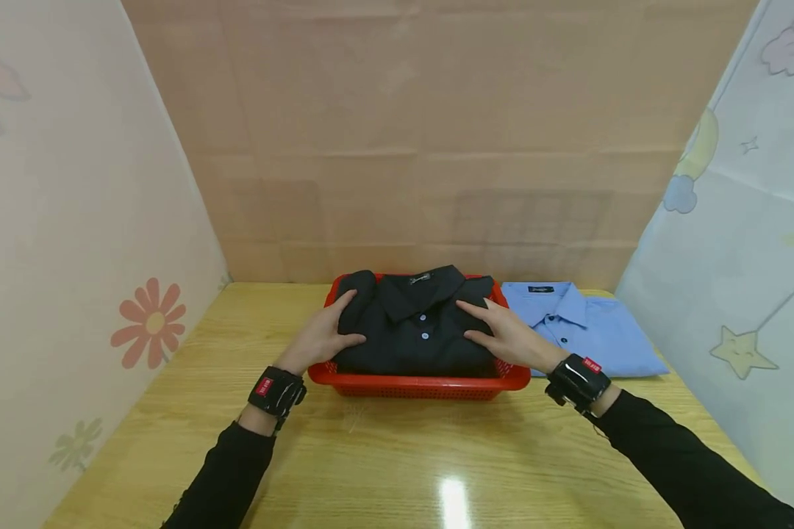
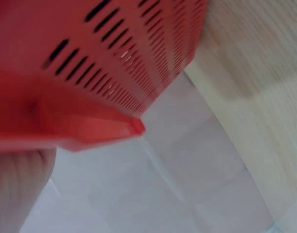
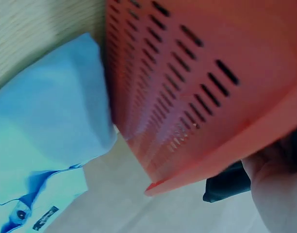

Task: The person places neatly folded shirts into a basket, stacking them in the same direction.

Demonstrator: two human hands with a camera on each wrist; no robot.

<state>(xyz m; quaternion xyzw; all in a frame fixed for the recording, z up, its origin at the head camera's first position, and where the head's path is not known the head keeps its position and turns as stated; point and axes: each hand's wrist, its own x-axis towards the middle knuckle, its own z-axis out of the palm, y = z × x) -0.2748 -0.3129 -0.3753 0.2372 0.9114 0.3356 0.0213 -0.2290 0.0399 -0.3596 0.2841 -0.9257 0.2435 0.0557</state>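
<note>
A folded black shirt (image 1: pixel 406 345) with a collar and white buttons lies in a red plastic basket (image 1: pixel 417 383) with slotted sides. My left hand (image 1: pixel 320 334) reaches over the basket's left rim, thumb and a finger extended onto the shirt's left side. On the opposite side, my right hand (image 1: pixel 506 334) rests at the shirt's right edge, its thumb and forefinger spread across the cloth. The other fingers of both hands are largely hidden. In the right wrist view, a corner of black cloth (image 3: pixel 228 183) shows past the basket rim, beside my right hand (image 3: pixel 277 194).
A folded light blue shirt (image 1: pixel 609 334) lies on the wooden table (image 1: pixel 370 463) close against the basket's right side. Brown paper (image 1: pixel 417 132) covers the wall behind. Patterned white panels (image 1: pixel 73 220) stand at left and right.
</note>
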